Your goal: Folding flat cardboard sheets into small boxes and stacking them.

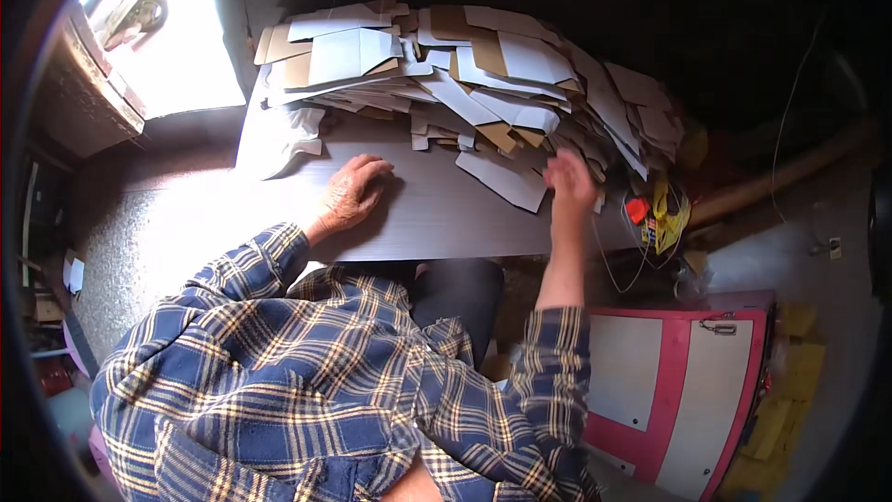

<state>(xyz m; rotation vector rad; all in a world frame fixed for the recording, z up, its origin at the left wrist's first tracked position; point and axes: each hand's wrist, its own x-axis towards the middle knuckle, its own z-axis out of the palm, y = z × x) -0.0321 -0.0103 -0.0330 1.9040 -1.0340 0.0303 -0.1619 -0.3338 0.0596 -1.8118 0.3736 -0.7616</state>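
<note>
My left hand (358, 191) lies on the grey table (418, 223), back up, fingers loosely bent and nothing seen in them. Farther right, my right hand (571, 178) is raised beside the near edge of a big heap of flattened cardboard boxes (520, 60), white on one side and brown on the other. Motion smears its fingers, so a grip cannot be made out. Just left of it a flat white carton piece (506, 178) sticks out from the heap over the table; whether the hand touches it cannot be told.
A crumpled white bag or cloth (293, 139) lies at the table's left end. Off the right end are a yellow item with a red part (655, 218) and a loose white cord (613, 284). A pink and white cabinet (669, 390) stands low at right, a wooden pole (780, 177) behind.
</note>
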